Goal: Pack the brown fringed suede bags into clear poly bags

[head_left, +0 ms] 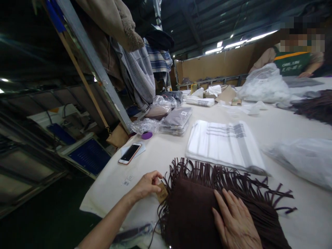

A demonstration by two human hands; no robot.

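A dark brown cloth with long fringes [193,211] lies folded on the table in front of me. My right hand [234,219] rests flat on top of it, fingers stretched out. At the cloth's left edge, my left hand [148,185] pinches a small tan paper tag [162,193] between thumb and fingers. Fringe strands hang around the tag, and how it is attached is hidden. Just beyond the fringe, a folded white cloth with grey stripes [223,143] lies flat.
A phone [129,154] and a purple tape roll [146,135] lie left on the table [109,193]. Bagged folded textiles [176,119] are stacked behind. Plastic bags [306,159] sit to the right. A co-worker [293,64] stands across the table. Garments [140,65] hang from a metal post [95,65].
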